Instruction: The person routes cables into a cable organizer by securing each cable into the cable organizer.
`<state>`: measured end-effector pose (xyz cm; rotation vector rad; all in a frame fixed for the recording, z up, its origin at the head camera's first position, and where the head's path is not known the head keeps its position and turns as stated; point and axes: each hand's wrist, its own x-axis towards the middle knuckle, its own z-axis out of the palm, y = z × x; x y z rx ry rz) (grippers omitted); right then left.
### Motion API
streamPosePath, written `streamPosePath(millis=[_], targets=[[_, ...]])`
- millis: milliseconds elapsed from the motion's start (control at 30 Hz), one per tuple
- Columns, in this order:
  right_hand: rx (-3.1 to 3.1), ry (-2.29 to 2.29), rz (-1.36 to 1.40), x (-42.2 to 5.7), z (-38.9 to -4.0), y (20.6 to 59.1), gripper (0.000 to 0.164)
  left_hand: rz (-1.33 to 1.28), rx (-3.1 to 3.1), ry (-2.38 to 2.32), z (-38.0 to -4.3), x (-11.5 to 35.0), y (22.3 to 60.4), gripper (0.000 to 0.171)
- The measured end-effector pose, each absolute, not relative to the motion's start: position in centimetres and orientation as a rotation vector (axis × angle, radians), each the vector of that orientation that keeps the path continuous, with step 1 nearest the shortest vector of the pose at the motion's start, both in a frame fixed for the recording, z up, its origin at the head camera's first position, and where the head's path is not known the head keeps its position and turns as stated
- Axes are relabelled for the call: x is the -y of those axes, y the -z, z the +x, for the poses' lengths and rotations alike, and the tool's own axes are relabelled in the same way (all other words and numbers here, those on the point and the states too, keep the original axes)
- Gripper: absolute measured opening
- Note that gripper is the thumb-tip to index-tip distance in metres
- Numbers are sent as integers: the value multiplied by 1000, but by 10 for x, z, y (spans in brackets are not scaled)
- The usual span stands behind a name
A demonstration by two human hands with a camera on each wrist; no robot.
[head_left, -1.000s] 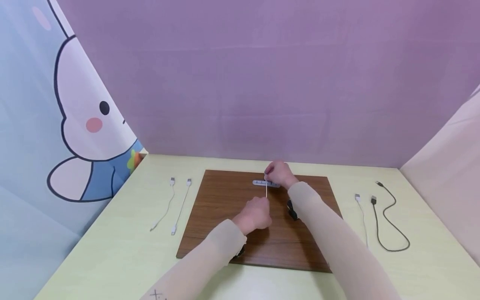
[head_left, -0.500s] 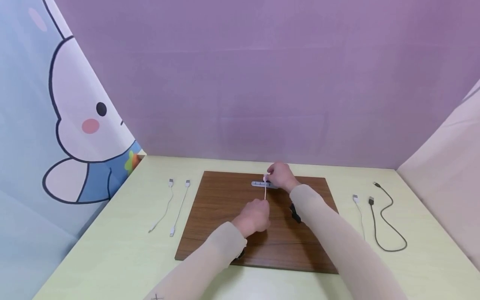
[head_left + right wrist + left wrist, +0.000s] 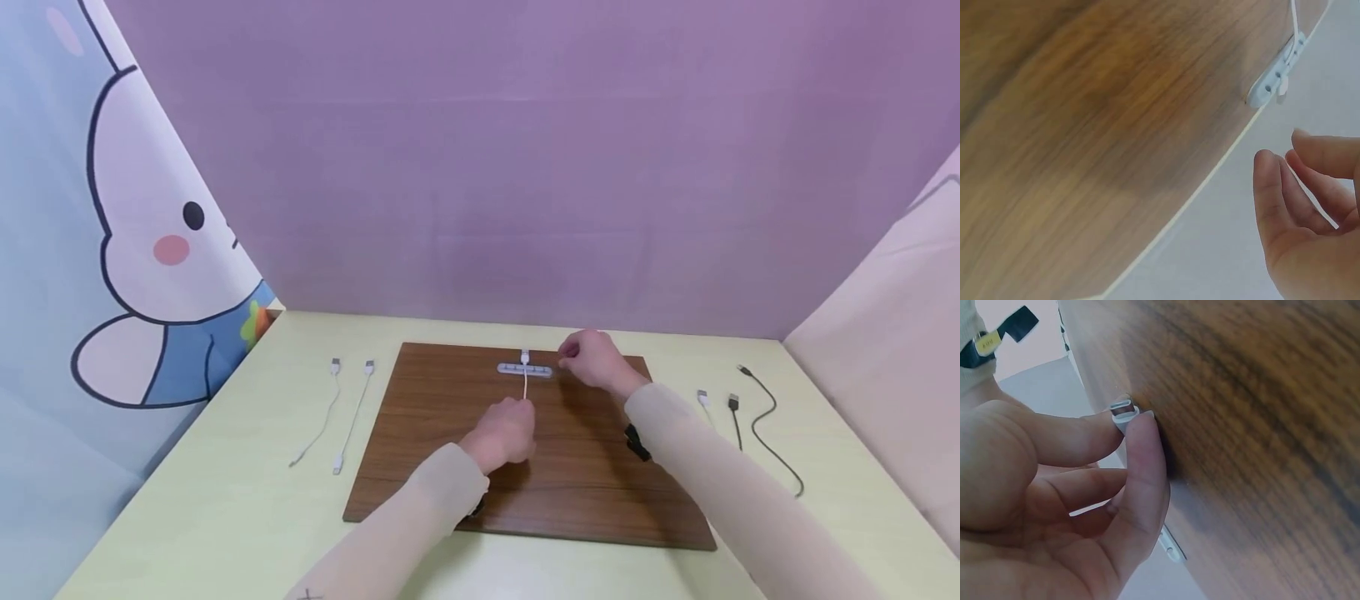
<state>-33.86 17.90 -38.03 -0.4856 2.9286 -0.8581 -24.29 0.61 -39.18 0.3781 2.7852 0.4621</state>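
My left hand (image 3: 501,433) pinches the small connector (image 3: 1124,412) of a white USB cable (image 3: 526,385) between thumb and forefinger, low over the wooden board (image 3: 435,433). From there the cable runs away from me to a pale blue cable clip strip (image 3: 542,372) near the board's far edge. It crosses the strip's middle, and its USB-A plug (image 3: 525,356) lies just beyond. To the right of the strip hovers my right hand (image 3: 597,360), its fingers loosely bent and apart from the thumb, nothing between them, as the right wrist view shows.
Two white USB cables (image 3: 354,417) lie on the table left of the board. At the right are another white cable (image 3: 702,398) and a black USB cable (image 3: 765,417), both partly behind my right sleeve. A purple cloth (image 3: 480,167) hangs behind the table.
My right hand has let go of the USB-A plug and moved right, away from the clip strip. The left hand still pinches the cable's near end.
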Motion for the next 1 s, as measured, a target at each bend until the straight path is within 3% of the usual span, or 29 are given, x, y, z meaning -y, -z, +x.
streamPosePath(millis=[267,633,1000], targets=[[-2959,752,-511,-195,-308,371,24,407,-2797,-449,-237,-1,391,13],[-3055,627,-555,-233,-299,375,23,348,-2761,-464,-234,-1,389,12],[-3085,436,-358,-273,-290,367,25,354,-2766,-465,-230,0,386,10]])
